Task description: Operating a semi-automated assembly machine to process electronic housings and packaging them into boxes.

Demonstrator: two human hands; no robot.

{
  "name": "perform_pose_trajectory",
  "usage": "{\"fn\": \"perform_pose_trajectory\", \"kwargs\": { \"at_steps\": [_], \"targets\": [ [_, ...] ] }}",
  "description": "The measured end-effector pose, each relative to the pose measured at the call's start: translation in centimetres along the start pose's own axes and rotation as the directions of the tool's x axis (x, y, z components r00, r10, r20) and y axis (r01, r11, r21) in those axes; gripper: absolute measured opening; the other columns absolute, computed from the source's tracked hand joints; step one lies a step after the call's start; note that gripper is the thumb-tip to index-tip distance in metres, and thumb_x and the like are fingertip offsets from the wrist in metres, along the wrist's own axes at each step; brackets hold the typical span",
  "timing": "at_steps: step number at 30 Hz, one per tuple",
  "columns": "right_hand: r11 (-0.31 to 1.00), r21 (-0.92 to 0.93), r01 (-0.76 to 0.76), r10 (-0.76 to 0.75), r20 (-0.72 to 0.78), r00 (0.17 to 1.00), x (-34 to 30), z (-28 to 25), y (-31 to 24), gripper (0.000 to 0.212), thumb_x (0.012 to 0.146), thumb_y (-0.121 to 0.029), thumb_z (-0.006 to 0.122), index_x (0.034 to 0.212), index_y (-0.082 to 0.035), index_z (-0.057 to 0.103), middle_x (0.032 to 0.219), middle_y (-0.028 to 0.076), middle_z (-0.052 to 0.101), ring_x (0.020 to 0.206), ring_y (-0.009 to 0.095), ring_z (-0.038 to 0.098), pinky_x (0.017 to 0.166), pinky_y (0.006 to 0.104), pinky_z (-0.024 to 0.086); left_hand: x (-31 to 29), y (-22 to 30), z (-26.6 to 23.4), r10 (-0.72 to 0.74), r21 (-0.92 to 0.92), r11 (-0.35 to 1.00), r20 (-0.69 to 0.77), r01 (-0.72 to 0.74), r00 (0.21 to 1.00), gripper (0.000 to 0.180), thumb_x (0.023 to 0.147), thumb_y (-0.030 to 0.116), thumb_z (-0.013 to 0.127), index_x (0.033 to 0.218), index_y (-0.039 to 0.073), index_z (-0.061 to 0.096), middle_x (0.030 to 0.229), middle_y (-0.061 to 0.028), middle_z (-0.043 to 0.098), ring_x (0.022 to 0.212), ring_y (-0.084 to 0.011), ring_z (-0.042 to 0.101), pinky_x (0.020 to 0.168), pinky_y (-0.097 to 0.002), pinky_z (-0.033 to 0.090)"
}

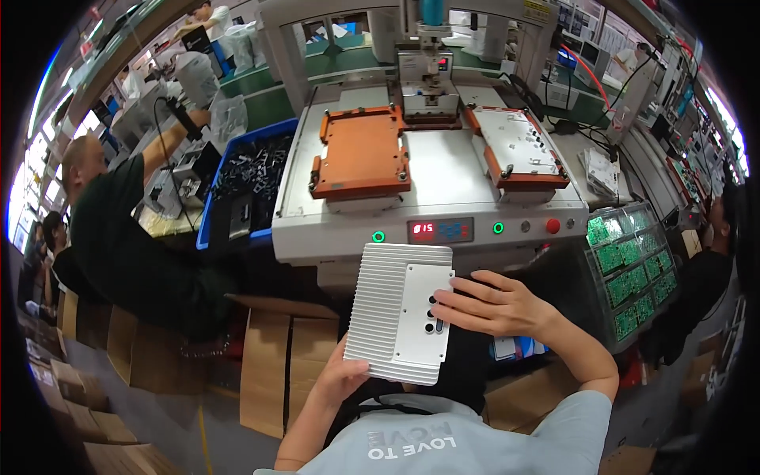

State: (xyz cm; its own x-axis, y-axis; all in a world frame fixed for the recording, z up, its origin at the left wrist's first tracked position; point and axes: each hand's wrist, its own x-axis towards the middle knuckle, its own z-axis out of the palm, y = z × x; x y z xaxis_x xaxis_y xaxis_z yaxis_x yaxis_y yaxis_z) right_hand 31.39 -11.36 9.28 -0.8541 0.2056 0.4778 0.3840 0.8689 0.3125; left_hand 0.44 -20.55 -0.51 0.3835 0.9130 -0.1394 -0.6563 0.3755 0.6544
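Note:
A silver metal housing (pixel 380 309) with ribbed cooling fins along its left side is held in front of my body, slightly tilted. Its right part carries a flat, pale cover plate (pixel 419 301) with screws at its edges and several dark round openings. My left hand (pixel 340 376) is closed on the housing's lower left corner, thumb on the upper face. From the right, my right hand (pixel 499 305) reaches over with fingers stretched out, its fingertips resting on the cover plate beside the openings. The underside of the housing is hidden.
Ahead stands a bench machine (pixel 431 229) with a lit display and buttons. On it are an orange fixture (pixel 362 150) and another fixture holding a white panel (pixel 518 146). A blue bin (pixel 207 214) of black parts, green circuit boards (pixel 625 253), cardboard boxes (pixel 265 364) and a co-worker (pixel 134 237) flank me.

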Motion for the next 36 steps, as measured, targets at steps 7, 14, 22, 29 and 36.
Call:
{"fn": "perform_pose_trajectory", "kwargs": {
  "at_steps": [7, 14, 22, 29, 36],
  "targets": [
    [0.984, 0.111, 0.139, -0.123, -0.136, 0.983, 4.1, 2.3, -2.1, 0.032, 0.088, -0.014, 0.068, 0.12, -0.01, 0.067, 0.118, 0.001, 0.068, 0.107, 0.014, 0.064, 0.096, 0.0298, 0.05, -3.0, 1.2, -2.0, 0.068, -0.028, 0.997, -0.035, -0.069, 0.997, 0.078, 0.077, 0.013, 0.068, 0.145, -0.004, 0.035, 0.131, -0.0181, 0.056, 0.12, -0.0267, 0.059, 0.099, -0.0369, 0.05],
    [0.98, 0.118, 0.163, -0.14, -0.182, 0.973, 5.5, 2.1, -3.4, 0.031, 0.089, -0.014, 0.069, 0.12, -0.011, 0.068, 0.117, 0.001, 0.069, 0.103, 0.014, 0.065, 0.092, 0.0284, 0.052, -3.5, 1.2, -3.3, 0.144, 0.024, 0.989, -0.046, -0.143, 0.989, 0.082, 0.071, 0.022, 0.071, 0.139, -0.011, 0.04, 0.129, -0.0219, 0.059, 0.117, -0.0279, 0.062, 0.099, -0.0351, 0.051],
    [0.959, 0.126, -0.253, 0.272, -0.164, 0.948, 0.6, 1.3, -4.4, 0.034, 0.088, -0.016, 0.07, 0.122, -0.017, 0.068, 0.123, 0.001, 0.067, 0.113, 0.018, 0.062, 0.102, 0.0371, 0.045, -4.0, -0.1, -3.9, 0.151, 0.034, 0.988, -0.032, -0.15, 0.988, 0.073, 0.071, 0.012, 0.072, 0.135, -0.012, 0.044, 0.12, -0.019, 0.064, 0.111, -0.0287, 0.065, 0.098, -0.0387, 0.051],
    [-0.008, 0.453, -0.891, 0.981, -0.169, -0.095, -18.2, 7.5, -9.3, 0.018, 0.094, -0.011, 0.064, 0.109, -0.003, 0.068, 0.098, 0.016, 0.07, 0.086, 0.031, 0.068, 0.074, 0.0349, 0.053, -3.0, -2.7, -3.2, -0.024, 0.174, 0.983, -0.163, 0.053, 0.986, 0.072, 0.066, -0.006, 0.073, 0.133, -0.006, 0.046, 0.113, -0.0138, 0.065, 0.105, -0.0245, 0.066, 0.092, -0.0352, 0.052],
    [-0.193, -0.037, -0.981, 0.977, 0.083, -0.195, -28.0, 20.8, -19.3, 0.038, 0.088, -0.019, 0.069, 0.12, 0.0, 0.058, 0.119, 0.02, 0.062, 0.113, 0.037, 0.057, 0.096, 0.0447, 0.046, -0.6, -4.9, -2.3, -0.221, 0.148, 0.964, -0.022, 0.222, 0.975, 0.083, 0.065, -0.009, 0.074, 0.14, -0.003, 0.04, 0.123, -0.0154, 0.062, 0.111, -0.0264, 0.064, 0.096, -0.04, 0.051]
  ]
}}
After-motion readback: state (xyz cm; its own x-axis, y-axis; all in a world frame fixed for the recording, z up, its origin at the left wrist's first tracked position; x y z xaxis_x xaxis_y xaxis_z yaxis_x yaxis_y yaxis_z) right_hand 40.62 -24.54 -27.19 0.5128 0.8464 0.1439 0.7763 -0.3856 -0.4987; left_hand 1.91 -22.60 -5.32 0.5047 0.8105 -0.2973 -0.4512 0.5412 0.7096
